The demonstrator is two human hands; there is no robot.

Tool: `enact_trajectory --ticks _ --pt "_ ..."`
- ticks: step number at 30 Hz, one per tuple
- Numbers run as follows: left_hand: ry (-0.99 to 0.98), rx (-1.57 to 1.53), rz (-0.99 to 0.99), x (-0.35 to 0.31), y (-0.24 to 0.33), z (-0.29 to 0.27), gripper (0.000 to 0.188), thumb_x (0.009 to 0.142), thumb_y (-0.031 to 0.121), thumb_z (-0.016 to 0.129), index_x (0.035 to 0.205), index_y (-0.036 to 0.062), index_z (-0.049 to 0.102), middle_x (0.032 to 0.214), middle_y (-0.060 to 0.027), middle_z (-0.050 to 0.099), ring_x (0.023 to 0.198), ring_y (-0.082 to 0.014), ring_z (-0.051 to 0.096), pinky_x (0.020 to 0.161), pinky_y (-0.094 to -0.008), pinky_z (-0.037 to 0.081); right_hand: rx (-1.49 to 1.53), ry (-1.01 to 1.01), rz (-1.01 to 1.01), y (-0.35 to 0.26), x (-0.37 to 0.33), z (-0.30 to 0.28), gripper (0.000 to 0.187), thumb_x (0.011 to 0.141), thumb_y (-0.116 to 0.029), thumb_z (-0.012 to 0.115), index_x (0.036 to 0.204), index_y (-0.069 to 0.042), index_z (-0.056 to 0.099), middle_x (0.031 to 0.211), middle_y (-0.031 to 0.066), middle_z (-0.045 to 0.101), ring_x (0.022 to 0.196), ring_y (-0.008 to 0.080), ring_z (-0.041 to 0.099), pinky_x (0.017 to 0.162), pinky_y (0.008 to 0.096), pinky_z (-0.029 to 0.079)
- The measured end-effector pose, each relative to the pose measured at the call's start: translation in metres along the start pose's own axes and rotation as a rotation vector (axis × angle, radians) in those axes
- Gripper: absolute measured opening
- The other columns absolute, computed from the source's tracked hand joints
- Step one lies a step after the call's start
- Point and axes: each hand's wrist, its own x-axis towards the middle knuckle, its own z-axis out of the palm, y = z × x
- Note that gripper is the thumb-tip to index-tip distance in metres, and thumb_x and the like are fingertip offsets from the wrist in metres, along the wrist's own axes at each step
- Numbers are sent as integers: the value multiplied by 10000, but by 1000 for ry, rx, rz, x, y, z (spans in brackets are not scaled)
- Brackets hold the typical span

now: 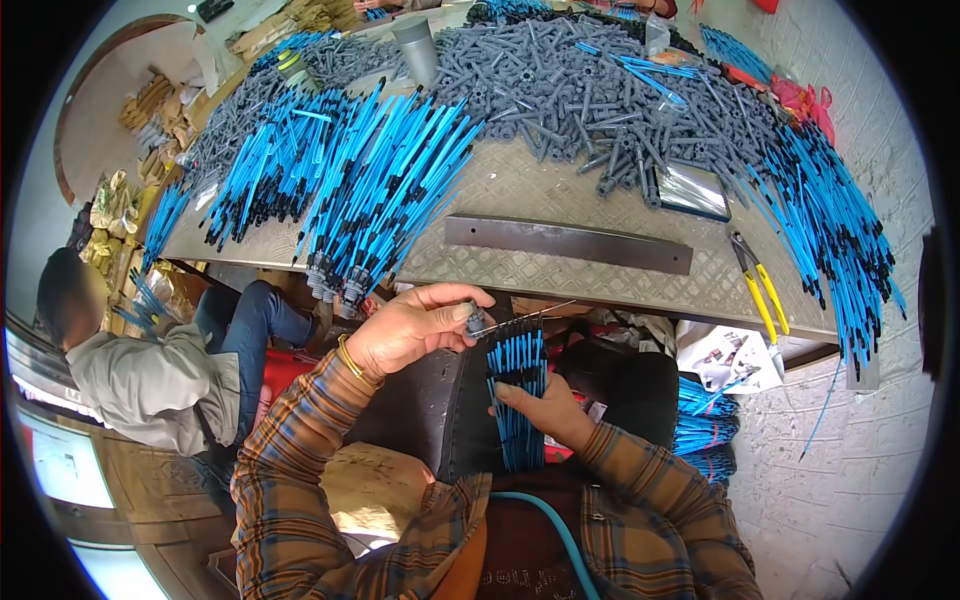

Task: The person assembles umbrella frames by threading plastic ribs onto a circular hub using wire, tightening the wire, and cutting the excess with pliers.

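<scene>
1. One small gray fitting (475,322) sits pinched between the thumb and fingers of my left grip (408,328), nearly closed, in front of my body just short of the desk (545,185) edge.
2. A thin rod (553,309) runs from that fitting out to the right, slanting slightly upward.
3. My right grip (545,410) is closed around a bundle of slim blue sticks (517,440), thumb across its front.
4. The relation that matters: the bundle's long axis points away from me toward the desk, and its far ends lie just right of the fitting. The rod crosses near those ends; whether it touches them I cannot tell. My left grip is the nearer one to the far ends, my right grip holding lower down.
5. Beyond, on the desk, a dark metal bar (568,243) lies crosswise, with yellow-handled pliers (773,299) to its right.
6. Farther off, a heap of gray fittings (560,85) spreads between blue-stick piles at left (385,180) and right (845,235).
7. At my left sits a co-worker in a pale jacket (150,390).
</scene>
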Motion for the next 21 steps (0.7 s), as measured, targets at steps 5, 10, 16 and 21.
enact_trajectory --ticks 5,10,16,21 --pt "18 127 -9 -2 4 0 317 903 194 549 1166 16 551 1024 -60 611 799 -124 575 717 -250 474 -28 0 -4 0 1 2 287 840 -251 656 998 -24 578 847 59 632 764 152 643 651 283 533" --pt "49 181 -18 -5 10 11 317 883 124 576 1176 13 533 1053 -61 603 818 -113 578 739 -246 477 -60 36 -25 2 1 4 274 845 -265 649 963 -24 593 810 44 635 738 126 632 633 266 521" --pt "137 439 224 -8 -3 32 330 828 -2 610 1143 27 517 992 -15 596 885 -67 553 777 -213 460 -126 69 -111 -1 -3 8 262 856 -285 633 913 -30 613 767 20 637 681 79 594 603 234 489" --pt "174 462 230 -7 -5 37 338 796 -60 607 1106 28 505 1011 -19 591 934 -65 545 804 -210 449 -101 67 -125 0 -5 9 259 857 -286 632 916 -34 615 768 17 638 672 74 586 601 231 484"
